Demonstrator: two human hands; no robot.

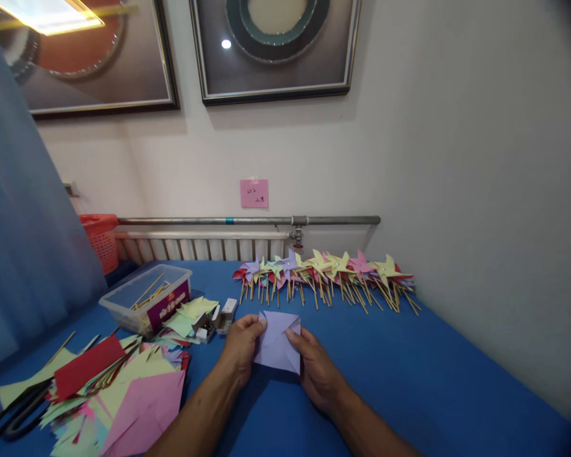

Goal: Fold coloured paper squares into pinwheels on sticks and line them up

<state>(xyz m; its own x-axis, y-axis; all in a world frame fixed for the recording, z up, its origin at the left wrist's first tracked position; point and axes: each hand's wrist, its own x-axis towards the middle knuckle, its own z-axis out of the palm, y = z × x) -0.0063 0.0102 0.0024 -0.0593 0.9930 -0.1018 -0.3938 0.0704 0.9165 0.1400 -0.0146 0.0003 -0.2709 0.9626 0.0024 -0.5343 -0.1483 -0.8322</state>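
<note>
A square of purple paper (278, 346) with cut lines running in from its corners is held up above the blue table. My left hand (242, 343) pinches its left edge, thumb on the front. On the opposite side my right hand (314, 371) grips the right edge, its thumb also lying on the face of the paper. The fingers behind the sheet are mostly hidden. Just left of my left hand stand small open boxes (226, 316) with small metal pieces showing in one.
Many finished paper pinwheels (328, 270) on sticks lie along the back. At left are a clear plastic tub (124, 304) of sticks, heaped coloured paper (143, 406) and black-handled scissors (21, 412). A red basket (102, 244) stands behind, near a blue curtain (23, 190).
</note>
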